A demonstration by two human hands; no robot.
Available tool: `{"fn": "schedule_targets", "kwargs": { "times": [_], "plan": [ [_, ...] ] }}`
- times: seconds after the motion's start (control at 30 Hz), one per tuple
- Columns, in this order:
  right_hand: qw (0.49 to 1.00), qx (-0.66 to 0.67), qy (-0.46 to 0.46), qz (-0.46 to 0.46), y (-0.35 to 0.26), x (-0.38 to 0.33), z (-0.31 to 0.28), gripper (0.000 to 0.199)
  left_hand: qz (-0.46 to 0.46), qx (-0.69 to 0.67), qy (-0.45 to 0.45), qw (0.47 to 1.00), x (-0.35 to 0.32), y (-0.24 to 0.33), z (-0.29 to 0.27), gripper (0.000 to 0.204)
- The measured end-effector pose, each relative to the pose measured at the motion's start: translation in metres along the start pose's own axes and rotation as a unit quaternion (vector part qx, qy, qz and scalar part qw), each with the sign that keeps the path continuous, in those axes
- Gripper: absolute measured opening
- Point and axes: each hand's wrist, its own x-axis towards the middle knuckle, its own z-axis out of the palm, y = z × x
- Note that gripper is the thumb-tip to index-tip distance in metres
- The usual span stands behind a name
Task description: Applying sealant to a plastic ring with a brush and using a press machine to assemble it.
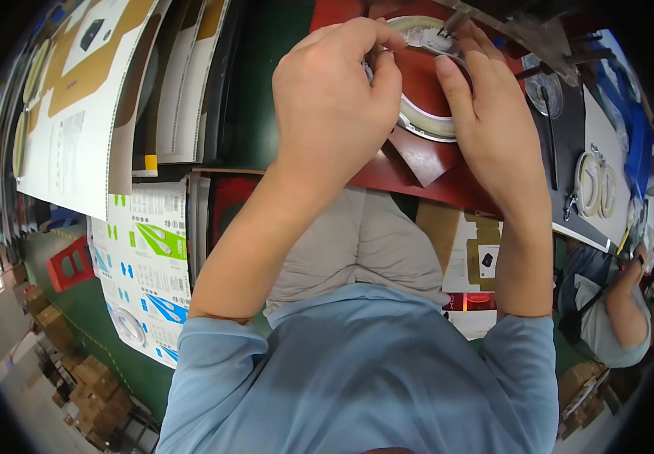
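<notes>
A cream ring with a shiny silver lower edge, like a roll of tape or a coiled band, lies on the red tabletop. At its left side is my left hand, fingers curled and thumb pressed toward the index finger. What that pinch holds is hidden behind the fingers. My right hand rests along the ring's right side, fingers stretched forward and thumb apart from them. Ahead of both hands, a clear plastic and metal fixture reaches over the ring's far part. Below the ring sits a flat grey metal plate.
Stacked printed white and brown cardboard sheets stand tall at my left. On the right are a clear disc, white coiled cables and a blue strap. Another person sits farther right. A red stool stands at left.
</notes>
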Motion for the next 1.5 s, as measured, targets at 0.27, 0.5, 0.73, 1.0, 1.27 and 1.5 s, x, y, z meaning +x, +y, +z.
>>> {"fn": "schedule_targets", "kwargs": {
  "times": [0.27,0.5,0.73,1.0,1.27,1.5],
  "plan": [
    [0.999,-0.05,-0.001,-0.006,0.007,0.011,0.004,0.058,0.003,0.044,-0.027,0.999,0.003,0.003,0.0,0.01],
    [0.999,-0.041,0.006,-0.008,0.006,0.004,0.008,0.061,-0.008,0.077,-0.059,0.995,-0.002,-0.002,0.001,0.015],
    [0.999,-0.046,0.01,-0.02,0.007,0.0,0.004,0.062,-0.038,0.012,-0.063,0.997,0.008,0.02,-0.017,0.008],
    [0.993,-0.114,0.011,0.016,-0.011,0.01,-0.008,0.044,-0.025,0.076,-0.101,0.992,0.019,0.021,-0.016,0.007],
    [0.997,0.027,0.067,0.017,-0.009,-0.012,0.004,0.049,-0.038,0.036,-0.072,0.996,-0.001,-0.003,-0.006,0.017],
    [0.864,0.097,0.461,-0.177,0.001,-0.006,-0.136,0.014,0.017,0.079,-0.061,0.995,0.014,-0.001,-0.008,0.032]
  ]
}}
